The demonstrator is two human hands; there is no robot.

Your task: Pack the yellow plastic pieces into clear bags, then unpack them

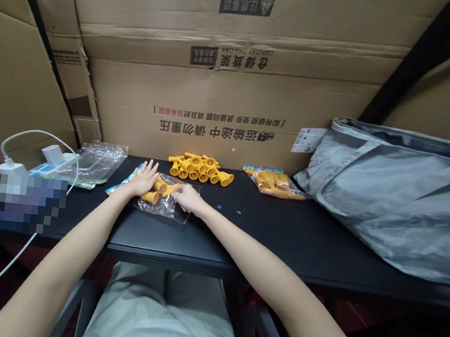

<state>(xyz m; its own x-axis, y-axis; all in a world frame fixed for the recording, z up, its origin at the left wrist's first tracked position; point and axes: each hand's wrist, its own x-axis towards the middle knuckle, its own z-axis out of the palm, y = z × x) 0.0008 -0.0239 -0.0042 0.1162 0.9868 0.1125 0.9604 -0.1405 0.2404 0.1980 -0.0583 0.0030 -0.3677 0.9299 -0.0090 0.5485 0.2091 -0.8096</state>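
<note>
- Trousers (pixel 161 317): pale, in the lap at the worktop's (pixel 282 239) near edge.
- Left hand (pixel 144 177): fingers released and spread, lying flat on the bag's left end.
- Right hand (pixel 188 198): fingers clenched, pinching the bag's right part.
- Bag (pixel 165 205): clear plastic, flat on the black worktop between both hands, in front of the person.
- Horns (pixel 154 192): yellow plastic, a few inside the bag, partly under the left hand.
- Charger (pixel 53 153): white, far left, with a white cable (pixel 31 135).
- Empty bags (pixel 97 161): clear, beside the charger.
- Pile (pixel 201 168): loose yellow horns, just behind the bag.
- Packed bag (pixel 275 183): holds horns, right of the pile.
- Sack (pixel 398 203): grey, far right.
- Cardboard (pixel 226 83): printed, behind the worktop.
</note>
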